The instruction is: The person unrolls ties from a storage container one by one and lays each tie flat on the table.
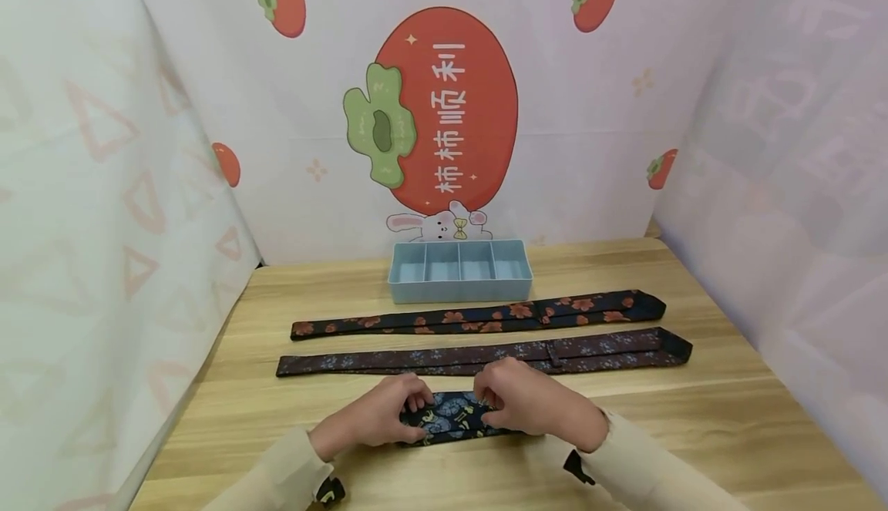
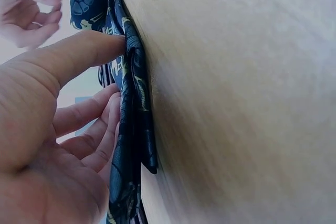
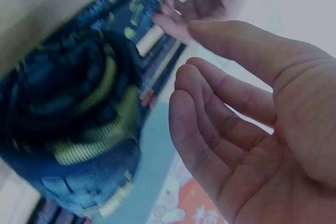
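A dark blue necktie [image 1: 452, 416] with light-blue and yellow figures lies nearest the person, its right end wound into a roll [image 3: 100, 166]. At its left part, my left hand [image 1: 381, 415] grips across the width, thumb [image 2: 89, 48] at the near edge and fingers at the far edge. My right hand [image 1: 530, 403] is by the rolled end. In the right wrist view its fingers [image 3: 191, 129] are loosely bent, apart from the roll, with nothing between them and the thumb. From the head view, that hand mostly hides the roll.
Beyond the hands lie two folded neckties, a brownish one with small blue flowers [image 1: 444, 358] and a dark one with orange flowers [image 1: 451, 320]. Behind them stands a light-blue compartment box [image 1: 461, 291]. A printed cloth [image 1: 583, 110] hangs behind the wooden table [image 1: 277, 287].
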A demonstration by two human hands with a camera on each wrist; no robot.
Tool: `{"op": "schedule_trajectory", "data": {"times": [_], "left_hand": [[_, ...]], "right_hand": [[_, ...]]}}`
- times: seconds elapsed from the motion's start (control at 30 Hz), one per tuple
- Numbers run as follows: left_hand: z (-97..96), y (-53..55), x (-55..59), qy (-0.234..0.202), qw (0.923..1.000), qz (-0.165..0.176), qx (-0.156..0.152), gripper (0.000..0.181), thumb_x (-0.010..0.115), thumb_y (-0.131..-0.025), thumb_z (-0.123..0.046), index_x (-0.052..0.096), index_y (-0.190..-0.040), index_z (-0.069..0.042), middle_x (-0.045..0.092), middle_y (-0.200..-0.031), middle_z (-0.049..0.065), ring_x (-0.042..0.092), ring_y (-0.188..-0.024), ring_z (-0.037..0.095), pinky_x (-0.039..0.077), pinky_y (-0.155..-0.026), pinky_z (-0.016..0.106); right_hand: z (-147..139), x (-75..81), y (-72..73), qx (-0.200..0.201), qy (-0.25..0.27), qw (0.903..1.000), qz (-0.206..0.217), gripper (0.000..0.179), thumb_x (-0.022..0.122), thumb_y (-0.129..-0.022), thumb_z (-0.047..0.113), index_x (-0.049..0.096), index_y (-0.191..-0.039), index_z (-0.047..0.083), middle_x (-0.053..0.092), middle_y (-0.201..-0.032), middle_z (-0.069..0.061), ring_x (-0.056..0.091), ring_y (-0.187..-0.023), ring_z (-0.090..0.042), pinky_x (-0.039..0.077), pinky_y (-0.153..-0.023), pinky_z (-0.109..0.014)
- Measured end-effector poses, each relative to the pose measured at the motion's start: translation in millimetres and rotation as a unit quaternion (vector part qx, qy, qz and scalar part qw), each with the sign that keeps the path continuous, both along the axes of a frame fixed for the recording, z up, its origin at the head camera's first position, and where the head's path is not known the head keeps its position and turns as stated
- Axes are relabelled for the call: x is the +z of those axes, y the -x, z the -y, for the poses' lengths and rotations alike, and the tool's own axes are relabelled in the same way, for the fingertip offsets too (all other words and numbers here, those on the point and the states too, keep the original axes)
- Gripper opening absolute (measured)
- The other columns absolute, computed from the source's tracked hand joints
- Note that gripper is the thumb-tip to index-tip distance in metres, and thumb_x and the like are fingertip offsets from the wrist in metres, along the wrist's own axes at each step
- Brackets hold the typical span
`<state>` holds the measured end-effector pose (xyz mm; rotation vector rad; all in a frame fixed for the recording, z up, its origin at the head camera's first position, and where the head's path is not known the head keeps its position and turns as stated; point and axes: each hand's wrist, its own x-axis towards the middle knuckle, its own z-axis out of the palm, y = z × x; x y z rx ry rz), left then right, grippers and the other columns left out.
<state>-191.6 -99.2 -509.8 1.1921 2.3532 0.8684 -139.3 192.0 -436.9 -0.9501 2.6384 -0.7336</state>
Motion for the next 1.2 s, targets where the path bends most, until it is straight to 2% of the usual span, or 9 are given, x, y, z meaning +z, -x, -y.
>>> {"op": "schedule_trajectory", "data": {"times": [0.13, 0.2, 0.23, 0.37, 0.6, 0.77, 1.0, 1.2], "left_hand": [[1.6, 0.0, -4.6, -0.001, 1.0, -0.001, 0.003, 0.037, 0.084, -0.091, -0.025, 0.07, -0.122, -0.01, 0.064, -0.107, -0.003, 0.058, -0.091, 0.003, 0.055, -0.083, 0.025], [2.5, 0.9, -5.8, 0.006, 0.9999, 0.004, 0.01, 0.038, 0.084, -0.091, -0.025, 0.07, -0.123, -0.011, 0.065, -0.108, -0.004, 0.058, -0.092, 0.002, 0.055, -0.084, 0.025], [1.1, -2.2, 1.3, 0.011, 0.9993, 0.025, 0.024, 0.037, 0.085, -0.09, -0.022, 0.07, -0.122, -0.011, 0.064, -0.107, -0.005, 0.057, -0.091, 0.0, 0.055, -0.083, 0.024], [1.7, -0.6, 3.2, 0.019, 0.9988, 0.033, 0.031, 0.039, 0.086, -0.089, -0.023, 0.07, -0.123, -0.012, 0.064, -0.105, -0.006, 0.056, -0.09, 0.0, 0.054, -0.082, 0.024], [5.0, -0.2, 2.5, 0.0, 0.9997, 0.021, 0.01, 0.037, 0.083, -0.091, -0.023, 0.07, -0.123, -0.008, 0.063, -0.105, -0.004, 0.056, -0.089, 0.001, 0.054, -0.08, 0.024], [2.3, -0.9, 3.0, 0.01, 0.9991, 0.035, 0.023, 0.038, 0.084, -0.089, -0.021, 0.07, -0.123, -0.01, 0.064, -0.105, -0.005, 0.057, -0.09, 0.0, 0.054, -0.082, 0.024], [0.5, -1.4, 4.5, 0.017, 0.9989, 0.036, 0.026, 0.038, 0.085, -0.09, -0.021, 0.07, -0.124, -0.012, 0.064, -0.107, -0.006, 0.056, -0.091, -0.001, 0.054, -0.083, 0.024], [1.4, -2.2, 4.1, 0.017, 0.9989, 0.032, 0.029, 0.037, 0.085, -0.09, -0.02, 0.07, -0.122, -0.011, 0.063, -0.105, -0.005, 0.056, -0.09, 0.0, 0.054, -0.082, 0.024]], "right_hand": [[4.6, -8.0, 0.6, 0.007, -0.018, 0.9998, -0.002, 0.012, 0.084, -0.088, 0.006, 0.075, -0.095, 0.009, 0.064, -0.076, 0.002, 0.05, -0.064, 0.003, 0.05, -0.065, -0.019], [3.0, -9.7, 0.8, 0.003, -0.016, 0.9999, -0.005, 0.01, 0.084, -0.088, 0.006, 0.074, -0.091, 0.009, 0.058, -0.069, 0.004, 0.046, -0.061, 0.003, 0.048, -0.063, -0.019], [0.9, -9.9, 0.2, 0.001, -0.014, 0.9999, -0.009, 0.01, 0.084, -0.089, 0.006, 0.075, -0.091, 0.009, 0.057, -0.068, 0.006, 0.045, -0.06, 0.004, 0.048, -0.063, -0.019], [-8.6, -5.2, -0.7, -0.014, 0.0, 0.9998, -0.011, 0.012, 0.082, -0.09, 0.005, 0.072, -0.084, 0.008, 0.047, -0.064, 0.01, 0.039, -0.057, 0.003, 0.042, -0.06, -0.02], [-32.1, 3.5, -3.9, -0.05, -0.003, 0.9987, -0.01, 0.015, 0.085, -0.088, 0.009, 0.071, -0.085, 0.013, 0.056, -0.07, 0.011, 0.047, -0.062, 0.004, 0.046, -0.061, -0.02], [-52.7, 3.9, -7.2, -0.082, -0.012, 0.9965, -0.014, 0.023, 0.087, -0.086, 0.013, 0.066, -0.081, 0.017, 0.052, -0.068, 0.011, 0.044, -0.059, 0.002, 0.043, -0.059, -0.021], [-80.2, 1.3, -14.6, -0.126, -0.029, 0.9913, -0.022, 0.026, 0.089, -0.083, 0.011, 0.063, -0.083, 0.014, 0.048, -0.067, 0.008, 0.041, -0.057, 0.001, 0.041, -0.06, -0.023], [-81.2, 6.2, -15.1, -0.123, -0.047, 0.9912, -0.018, 0.026, 0.087, -0.084, 0.008, 0.062, -0.083, 0.014, 0.045, -0.065, 0.01, 0.04, -0.056, 0.0, 0.042, -0.06, -0.023]]}}
